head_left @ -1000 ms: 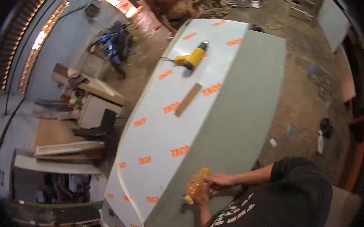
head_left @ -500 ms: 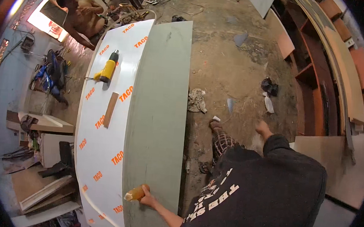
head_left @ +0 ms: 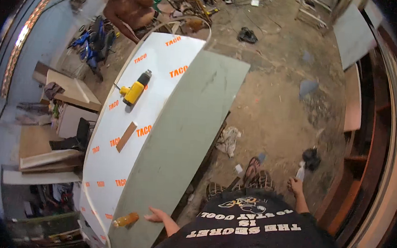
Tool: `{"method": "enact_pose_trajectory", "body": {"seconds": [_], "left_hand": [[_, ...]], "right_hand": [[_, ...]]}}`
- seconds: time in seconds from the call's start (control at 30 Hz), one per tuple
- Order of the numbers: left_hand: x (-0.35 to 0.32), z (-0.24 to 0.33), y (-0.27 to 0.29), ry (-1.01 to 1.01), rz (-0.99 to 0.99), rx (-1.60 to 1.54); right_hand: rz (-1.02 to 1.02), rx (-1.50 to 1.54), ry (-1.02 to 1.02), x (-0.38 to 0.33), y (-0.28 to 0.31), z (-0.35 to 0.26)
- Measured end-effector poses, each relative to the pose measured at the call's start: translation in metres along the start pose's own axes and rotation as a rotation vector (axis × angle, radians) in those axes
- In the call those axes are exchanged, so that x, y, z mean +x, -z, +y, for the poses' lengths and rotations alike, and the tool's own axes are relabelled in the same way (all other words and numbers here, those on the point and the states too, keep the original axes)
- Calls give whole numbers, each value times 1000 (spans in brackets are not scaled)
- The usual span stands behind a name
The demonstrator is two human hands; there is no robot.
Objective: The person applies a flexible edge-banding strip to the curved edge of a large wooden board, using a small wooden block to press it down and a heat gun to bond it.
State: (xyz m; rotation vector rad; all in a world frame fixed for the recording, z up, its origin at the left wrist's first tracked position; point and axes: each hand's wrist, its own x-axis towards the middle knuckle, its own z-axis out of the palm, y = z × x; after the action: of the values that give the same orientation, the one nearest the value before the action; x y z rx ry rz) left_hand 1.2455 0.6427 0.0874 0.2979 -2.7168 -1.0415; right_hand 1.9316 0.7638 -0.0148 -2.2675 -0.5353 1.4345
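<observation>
My left hand (head_left: 157,215) is open over the grey-green panel (head_left: 199,110), fingers stretched toward a bottle of amber liquid (head_left: 126,219). A small gap separates hand and bottle, which seems to lie on its side. My right hand (head_left: 296,186) hangs over the floor at my other side, its fingers loosely bent and partly apart, with nothing visible in them. Beside the grey-green panel, a white sheet with orange print (head_left: 161,100) bears a yellow heat gun (head_left: 136,91) and a short brown wooden strip (head_left: 126,137).
A pale flexible strip (head_left: 209,29) loops past the sheet's far end, where a bare-chested person (head_left: 132,8) is. A crumpled cloth (head_left: 229,141), a black plastic bag (head_left: 311,158) and scraps lie on the floor. Brown shelving (head_left: 356,167) lines the right; boards (head_left: 51,157) are stacked left.
My left hand has let go of the bottle, which now rests on the panel. My right hand has opened somewhat. The whole view has turned and shifted.
</observation>
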Motion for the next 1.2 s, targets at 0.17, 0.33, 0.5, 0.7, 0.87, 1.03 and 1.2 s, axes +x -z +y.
{"method": "enact_pose_trajectory", "body": {"seconds": [0.17, 0.33, 0.5, 0.7, 0.87, 1.03, 1.2], "left_hand": [[-118, 145, -61, -682, -233, -30], [-124, 338, -145, -1116, -328, -77], [-96, 489, -271, -1013, -399, 345], [-90, 574, -385, -881, -487, 720], [-97, 598, -412, -959, -429, 984], [-103, 648, -404, -880, -354, 774], [-102, 764, -421, -978, -268, 412]], "right_hand": [[16, -113, 75, 90, 98, -100], [114, -23, 124, 186, 131, -188], [120, -237, 424, 254, 140, -256], [-35, -106, 88, 250, 169, -303], [-76, -394, 246, 277, 168, -377], [-136, -435, 273, 349, 154, -537], [-262, -536, 314, 479, 134, -728]]}}
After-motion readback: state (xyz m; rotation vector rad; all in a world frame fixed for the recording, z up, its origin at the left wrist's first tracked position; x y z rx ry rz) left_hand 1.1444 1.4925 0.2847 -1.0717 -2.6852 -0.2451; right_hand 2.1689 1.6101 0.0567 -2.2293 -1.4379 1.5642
